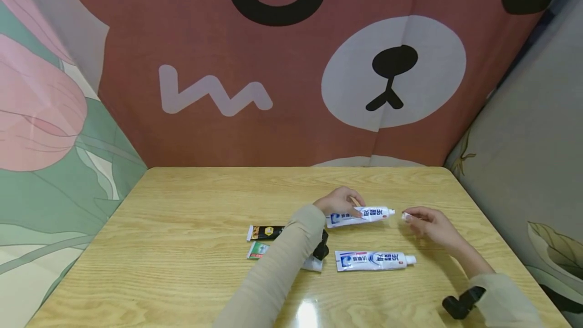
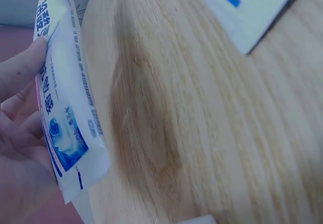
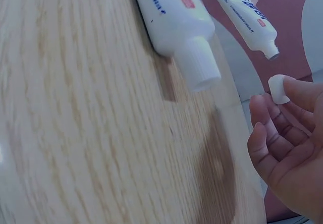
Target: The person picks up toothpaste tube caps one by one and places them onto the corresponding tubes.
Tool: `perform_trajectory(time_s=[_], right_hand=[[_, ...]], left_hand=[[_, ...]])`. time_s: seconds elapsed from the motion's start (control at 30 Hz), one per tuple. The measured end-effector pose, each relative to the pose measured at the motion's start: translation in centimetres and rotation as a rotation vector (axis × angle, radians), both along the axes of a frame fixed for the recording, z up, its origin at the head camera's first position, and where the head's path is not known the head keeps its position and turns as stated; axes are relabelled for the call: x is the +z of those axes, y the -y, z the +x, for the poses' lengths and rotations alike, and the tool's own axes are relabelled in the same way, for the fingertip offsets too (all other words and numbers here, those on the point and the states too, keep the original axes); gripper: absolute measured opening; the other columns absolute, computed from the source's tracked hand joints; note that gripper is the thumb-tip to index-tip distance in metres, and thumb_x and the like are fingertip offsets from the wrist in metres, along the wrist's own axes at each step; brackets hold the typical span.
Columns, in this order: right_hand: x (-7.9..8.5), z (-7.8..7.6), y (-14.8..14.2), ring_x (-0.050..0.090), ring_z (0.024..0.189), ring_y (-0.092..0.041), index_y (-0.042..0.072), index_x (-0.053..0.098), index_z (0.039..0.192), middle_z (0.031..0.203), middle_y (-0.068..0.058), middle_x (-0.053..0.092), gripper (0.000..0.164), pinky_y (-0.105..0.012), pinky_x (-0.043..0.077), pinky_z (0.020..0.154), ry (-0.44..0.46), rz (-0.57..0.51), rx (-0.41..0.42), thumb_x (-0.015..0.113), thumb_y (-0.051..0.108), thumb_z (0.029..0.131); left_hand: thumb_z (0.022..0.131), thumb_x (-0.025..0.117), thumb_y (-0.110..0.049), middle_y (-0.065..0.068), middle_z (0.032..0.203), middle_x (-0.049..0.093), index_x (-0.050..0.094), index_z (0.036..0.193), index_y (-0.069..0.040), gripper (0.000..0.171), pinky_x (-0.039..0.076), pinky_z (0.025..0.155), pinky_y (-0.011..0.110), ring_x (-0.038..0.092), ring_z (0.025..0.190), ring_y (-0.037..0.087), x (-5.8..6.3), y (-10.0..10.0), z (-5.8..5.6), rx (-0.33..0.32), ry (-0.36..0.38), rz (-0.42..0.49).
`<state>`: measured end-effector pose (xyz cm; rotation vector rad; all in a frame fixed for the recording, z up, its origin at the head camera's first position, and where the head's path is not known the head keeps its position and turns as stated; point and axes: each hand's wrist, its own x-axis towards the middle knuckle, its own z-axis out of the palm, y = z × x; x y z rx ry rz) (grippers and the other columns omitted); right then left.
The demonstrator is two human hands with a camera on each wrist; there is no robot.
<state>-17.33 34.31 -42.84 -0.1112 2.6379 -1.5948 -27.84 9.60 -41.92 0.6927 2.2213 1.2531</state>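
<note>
My left hand (image 1: 340,201) grips a white and blue toothpaste tube (image 1: 374,213) by its body, held above the table. Its bare nozzle points right, and the right wrist view shows the uncapped nozzle (image 3: 271,51). A small white cap (image 3: 278,89) is pinched between the thumb and a finger of my right hand (image 1: 430,224), a short gap away from the nozzle. Nearer to me, a second toothpaste tube (image 1: 371,260) of the same look lies flat with its white cap (image 3: 197,65) on.
Left of these lie a black and gold tube (image 1: 265,232) and a green and white tube (image 1: 257,250), both partly hidden by my left sleeve (image 1: 278,272). The wooden table (image 1: 196,201) ends at a printed cloth backdrop (image 1: 273,135).
</note>
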Motion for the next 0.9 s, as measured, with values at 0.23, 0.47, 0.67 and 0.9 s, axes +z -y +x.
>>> perform_trajectory(time_s=[0.23,0.47,0.67,0.9], right_hand=[[0.5,-0.1,0.6,0.059,0.072,-0.014,-0.012,0.049,0.111,0.089,-0.017,0.059,0.036,-0.030,0.051,0.061,-0.020,-0.026,-0.032,0.052,0.019,0.094],[0.9,-0.1,1.0,0.059,0.070,-0.016,-0.012,0.051,0.110,0.083,-0.011,0.062,0.034,-0.030,0.050,0.059,-0.105,-0.009,-0.056,0.052,0.018,0.094],[0.8,-0.1,1.5,0.062,0.070,-0.014,-0.013,0.052,0.110,0.080,-0.003,0.064,0.033,-0.028,0.050,0.060,-0.162,-0.020,-0.071,0.054,0.015,0.092],[0.7,-0.2,2.0,0.062,0.069,-0.014,-0.013,0.054,0.109,0.077,-0.004,0.065,0.030,-0.028,0.049,0.059,-0.163,-0.053,-0.074,0.054,0.013,0.092]], left_hand=[[0.077,0.072,-0.007,-0.006,0.090,0.059,0.068,0.091,-0.012,0.016,0.043,0.070,0.023,0.055,0.078,0.010,0.2,0.2,0.2,-0.006,0.056,0.039],[0.077,0.072,-0.007,-0.003,0.086,0.061,0.069,0.091,-0.012,0.015,0.043,0.069,0.024,0.056,0.076,0.012,0.1,0.2,0.0,0.007,0.085,0.056],[0.077,0.071,-0.007,-0.002,0.084,0.063,0.069,0.093,-0.010,0.016,0.043,0.069,0.024,0.057,0.075,0.012,0.4,0.2,0.2,-0.007,0.098,0.056],[0.080,0.069,-0.008,-0.001,0.085,0.063,0.069,0.095,-0.009,0.015,0.043,0.070,0.023,0.057,0.075,0.012,0.9,0.3,0.4,-0.020,0.115,0.053]])
